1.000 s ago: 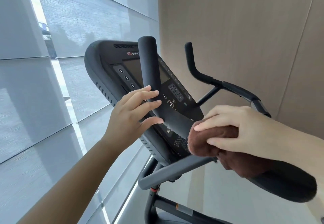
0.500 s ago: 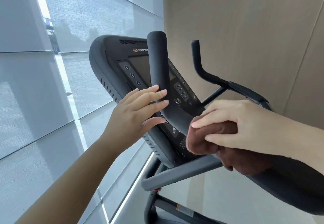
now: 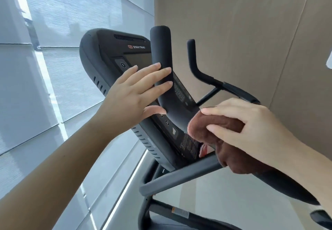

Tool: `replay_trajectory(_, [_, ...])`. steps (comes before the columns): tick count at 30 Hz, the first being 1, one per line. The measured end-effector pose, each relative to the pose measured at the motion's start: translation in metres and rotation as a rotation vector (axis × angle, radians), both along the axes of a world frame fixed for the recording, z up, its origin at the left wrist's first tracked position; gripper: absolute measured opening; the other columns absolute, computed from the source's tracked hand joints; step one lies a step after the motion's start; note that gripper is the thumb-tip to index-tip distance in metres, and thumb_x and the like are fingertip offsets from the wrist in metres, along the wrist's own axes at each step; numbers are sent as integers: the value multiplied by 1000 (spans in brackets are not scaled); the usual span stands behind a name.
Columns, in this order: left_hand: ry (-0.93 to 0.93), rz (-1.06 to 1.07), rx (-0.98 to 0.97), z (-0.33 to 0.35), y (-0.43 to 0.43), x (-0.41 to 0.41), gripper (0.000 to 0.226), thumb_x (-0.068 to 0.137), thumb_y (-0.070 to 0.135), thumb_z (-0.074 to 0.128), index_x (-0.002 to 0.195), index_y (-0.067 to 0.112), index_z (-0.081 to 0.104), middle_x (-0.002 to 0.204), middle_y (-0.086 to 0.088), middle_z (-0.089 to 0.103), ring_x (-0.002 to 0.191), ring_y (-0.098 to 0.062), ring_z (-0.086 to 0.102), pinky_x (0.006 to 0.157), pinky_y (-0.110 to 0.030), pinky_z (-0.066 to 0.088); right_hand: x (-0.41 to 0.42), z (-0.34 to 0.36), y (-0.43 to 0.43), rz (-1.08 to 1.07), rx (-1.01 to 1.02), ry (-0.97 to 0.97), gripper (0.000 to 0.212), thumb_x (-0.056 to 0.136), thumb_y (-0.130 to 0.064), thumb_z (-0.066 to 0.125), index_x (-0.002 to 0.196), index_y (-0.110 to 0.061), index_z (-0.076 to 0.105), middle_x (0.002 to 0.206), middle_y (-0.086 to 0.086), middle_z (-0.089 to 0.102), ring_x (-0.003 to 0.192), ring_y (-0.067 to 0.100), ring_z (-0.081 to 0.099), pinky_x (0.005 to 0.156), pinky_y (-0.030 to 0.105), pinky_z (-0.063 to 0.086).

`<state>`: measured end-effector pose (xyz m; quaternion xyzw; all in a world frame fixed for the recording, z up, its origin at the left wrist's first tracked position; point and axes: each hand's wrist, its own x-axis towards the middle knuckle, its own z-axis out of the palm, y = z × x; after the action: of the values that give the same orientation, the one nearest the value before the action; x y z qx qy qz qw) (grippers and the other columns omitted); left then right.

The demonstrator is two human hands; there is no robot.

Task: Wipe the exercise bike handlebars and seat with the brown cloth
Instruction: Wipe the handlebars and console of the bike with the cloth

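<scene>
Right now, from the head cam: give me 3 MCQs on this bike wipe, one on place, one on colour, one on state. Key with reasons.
1. Where is the cloth?
A. draped over the console
B. pressed on the near handlebar's bend, under the right hand
C. hanging from the far handlebar

2. What colour is the cloth?
A. brown
B. white
C. blue

3. What is the left hand doing?
A. gripping the cloth
B. resting at the person's side
C. open, fingers flat against the near handlebar's upright part

Key:
1 B: the right hand clamps the cloth onto the near handlebar where it bends, below the console.
2 A: it shows reddish brown against the black bar.
3 C: the fingers lie extended across the bar, thumb below, not wrapped round it; the far handlebar stands untouched.
</scene>
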<state>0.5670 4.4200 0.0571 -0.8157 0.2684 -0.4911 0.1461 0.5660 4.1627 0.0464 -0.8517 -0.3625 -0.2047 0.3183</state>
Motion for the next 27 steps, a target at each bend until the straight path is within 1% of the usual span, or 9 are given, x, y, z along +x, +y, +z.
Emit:
replay_trajectory(4, [24, -146, -39, 0, 8, 8, 46, 84, 42, 55, 118, 11, 60, 133, -9, 51, 125, -27, 43, 96, -48, 38, 0, 4, 35, -323, 158, -98, 32, 73, -44, 56, 105, -41, 64, 105, -9, 65, 101, 12, 59, 92, 37, 45])
replay_trajectory(7, [18, -243, -33, 3, 18, 17, 41, 85, 38, 55, 117, 13, 61, 132, -7, 53, 124, -25, 44, 96, -46, 38, -3, 6, 67, -525, 288, -176, 28, 82, -37, 58, 110, -34, 63, 106, 1, 63, 100, 20, 58, 85, 28, 42])
replay_trajectory(9, [10, -309, -46, 3, 20, 23, 39, 85, 36, 57, 115, 12, 62, 130, -7, 54, 123, -26, 46, 95, -45, 39, -8, 1, 88, -691, 189, -196, 27, 86, -40, 53, 110, -31, 62, 106, 5, 59, 97, 27, 57, 74, 29, 35])
replay_trajectory(11, [19, -369, -68, 1, 20, 27, 39, 83, 32, 62, 114, 10, 62, 129, -8, 55, 122, -27, 47, 94, -45, 42, -13, -3, 98, -789, 78, -158, 33, 88, -42, 46, 117, -28, 56, 116, 9, 52, 102, 33, 53, 78, 34, 37])
replay_trajectory(13, [18, -401, -80, -1, 21, 30, 39, 81, 28, 67, 114, 9, 62, 129, -9, 55, 122, -28, 47, 94, -45, 43, -19, -2, 92, -742, 33, -43, 44, 88, -41, 45, 131, -33, 41, 136, 9, 38, 121, 34, 42, 95, 38, 35])
replay_trajectory(16, [18, -432, -88, -3, 21, 33, 41, 78, 25, 72, 114, 8, 62, 128, -9, 55, 122, -29, 46, 94, -45, 43, -32, -4, 70, -512, -6, 80, 64, 86, -39, 50, 139, -47, 15, 152, -7, 16, 138, 11, 20, 104, 28, 21])
replay_trajectory(19, [27, -456, -100, -4, 21, 34, 42, 76, 23, 74, 114, 7, 62, 127, -10, 56, 122, -30, 47, 92, -46, 45, -40, -17, 67, -463, 9, -144, 57, 84, -37, 57, 135, -43, 33, 145, -10, 31, 129, 5, 33, 100, 26, 32])
replay_trajectory(23, [35, -474, -122, -3, 20, 32, 41, 74, 20, 75, 110, 5, 64, 125, -13, 58, 120, -33, 48, 90, -49, 46, -23, -48, 97, -787, 211, -522, 40, 85, -29, 60, 122, -15, 57, 127, 16, 52, 113, 34, 54, 90, 46, 49])
replay_trajectory(27, [51, -470, -120, -3, 19, 31, 41, 75, 19, 74, 111, 4, 63, 125, -14, 57, 121, -34, 47, 90, -51, 44, -6, -56, 133, -1036, 393, -634, 35, 86, -30, 56, 116, -14, 61, 123, 22, 55, 108, 37, 56, 88, 43, 48])
